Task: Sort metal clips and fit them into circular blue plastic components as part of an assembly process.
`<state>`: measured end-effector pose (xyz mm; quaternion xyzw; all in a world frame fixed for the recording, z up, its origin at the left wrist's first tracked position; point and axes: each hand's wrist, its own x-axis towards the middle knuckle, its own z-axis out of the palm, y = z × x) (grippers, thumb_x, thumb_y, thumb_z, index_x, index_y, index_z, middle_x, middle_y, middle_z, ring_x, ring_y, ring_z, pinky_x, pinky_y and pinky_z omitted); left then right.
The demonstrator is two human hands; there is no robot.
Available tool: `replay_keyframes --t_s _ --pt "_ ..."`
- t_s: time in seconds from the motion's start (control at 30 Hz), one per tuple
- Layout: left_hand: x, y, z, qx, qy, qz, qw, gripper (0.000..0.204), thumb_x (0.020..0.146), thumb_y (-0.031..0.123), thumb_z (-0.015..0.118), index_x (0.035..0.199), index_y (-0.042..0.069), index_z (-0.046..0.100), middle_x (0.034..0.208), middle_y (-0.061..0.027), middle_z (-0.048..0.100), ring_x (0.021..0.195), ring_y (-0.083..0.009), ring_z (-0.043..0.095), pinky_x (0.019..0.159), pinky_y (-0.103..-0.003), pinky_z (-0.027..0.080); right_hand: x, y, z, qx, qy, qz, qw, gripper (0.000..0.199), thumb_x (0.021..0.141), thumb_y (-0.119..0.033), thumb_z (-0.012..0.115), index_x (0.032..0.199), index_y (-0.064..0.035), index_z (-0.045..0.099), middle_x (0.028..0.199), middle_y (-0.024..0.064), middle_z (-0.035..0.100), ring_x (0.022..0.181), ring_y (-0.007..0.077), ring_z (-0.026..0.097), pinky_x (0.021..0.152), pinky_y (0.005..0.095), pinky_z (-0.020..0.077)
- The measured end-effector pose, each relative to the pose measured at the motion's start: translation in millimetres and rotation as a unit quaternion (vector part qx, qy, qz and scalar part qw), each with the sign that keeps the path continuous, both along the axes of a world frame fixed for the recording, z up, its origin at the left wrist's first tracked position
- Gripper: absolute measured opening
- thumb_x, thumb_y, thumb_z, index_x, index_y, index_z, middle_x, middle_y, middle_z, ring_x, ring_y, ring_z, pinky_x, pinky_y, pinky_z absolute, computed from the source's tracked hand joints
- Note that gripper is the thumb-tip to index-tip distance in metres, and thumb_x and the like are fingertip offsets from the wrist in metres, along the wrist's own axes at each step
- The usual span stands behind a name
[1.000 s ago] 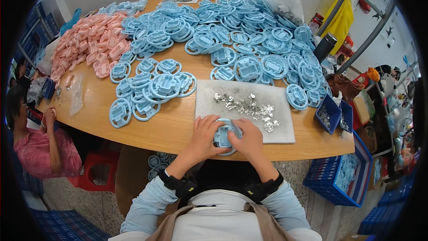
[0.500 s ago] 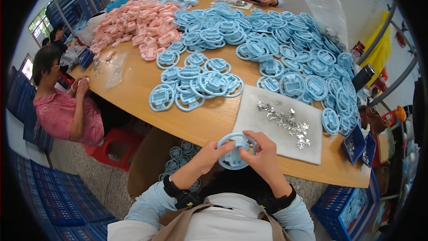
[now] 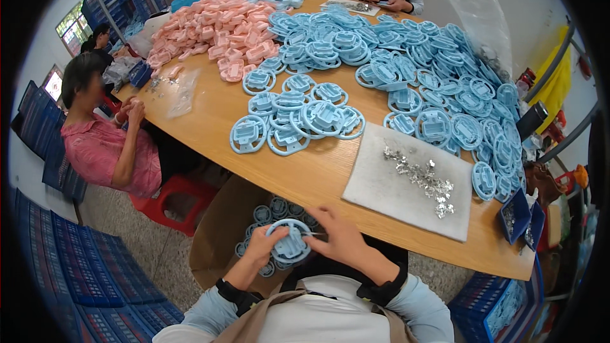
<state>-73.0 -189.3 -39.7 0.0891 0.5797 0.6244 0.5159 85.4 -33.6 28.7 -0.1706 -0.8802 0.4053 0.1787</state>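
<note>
Blue plastic ring part [image 3: 290, 244] held between left hand [image 3: 262, 249] and right hand [image 3: 343, 237].

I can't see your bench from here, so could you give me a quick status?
Left hand and right hand both gripping one blue round part. Held over cardboard box. Nothing in the way.

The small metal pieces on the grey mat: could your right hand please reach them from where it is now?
Probably yes: the metal pieces lie uncovered on the grey mat, just ahead of the right hand, which would have to let go of the blue part.
</note>
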Motion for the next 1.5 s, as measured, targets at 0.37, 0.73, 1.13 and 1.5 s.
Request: replay_keyframes --t_s 0.37,0.73,1.13,1.5 --pt "-163 38 27 0.070 0.534 0.153 0.829 0.028 0.084 0.020 0.067 0.099 -0.002 0.059 0.085 -0.0063 0.061 0.076 -0.0139 0.058 0.071 -0.027 0.047 108 38 -9 -0.054 0.028 -0.191 0.980 0.023 0.080 -0.015 0.068 0.097 -0.0009 0.064 0.075 0.0095 0.053 0.062 0.0207 0.051 0.056 0.0316 0.0408" --pt "-238 142 33 -0.088 0.619 0.006 0.780 0.054 0.075 0.036 0.076 0.102 -0.008 0.060 0.089 -0.0134 0.065 0.079 -0.0185 0.061 0.070 -0.032 0.049 174 61 -12 -0.064 0.065 -0.335 0.938 0.015 0.079 -0.010 0.069 0.092 -0.0018 0.067 0.071 0.0000 0.053 0.057 0.0054 0.041 0.051 0.0224 0.0340" --pt "-174 83 60 0.056 0.254 0.072 0.963 0.018 0.093 0.021 0.058 0.082 0.007 0.061 0.071 0.0016 0.060 0.056 -0.0058 0.052 0.051 -0.023 0.043 150 139 -12 0.096 0.022 -0.386 0.917 0.011 0.078 -0.007 0.063 0.085 0.0006 0.065 0.076 0.0146 0.059 0.069 0.0312 0.058 0.062 0.0378 0.0460" --pt "70 199 29 0.125 0.140 -0.156 0.970 0.019 0.092 0.017 0.057 0.102 0.001 0.060 0.082 -0.0013 0.059 0.080 -0.0057 0.055 0.065 -0.025 0.046 150 143 -23 0.130 0.044 -0.332 0.933 0.006 0.077 0.000 0.063 0.083 0.0014 0.063 0.084 0.0128 0.060 0.068 0.0269 0.060 0.060 0.0332 0.0480"
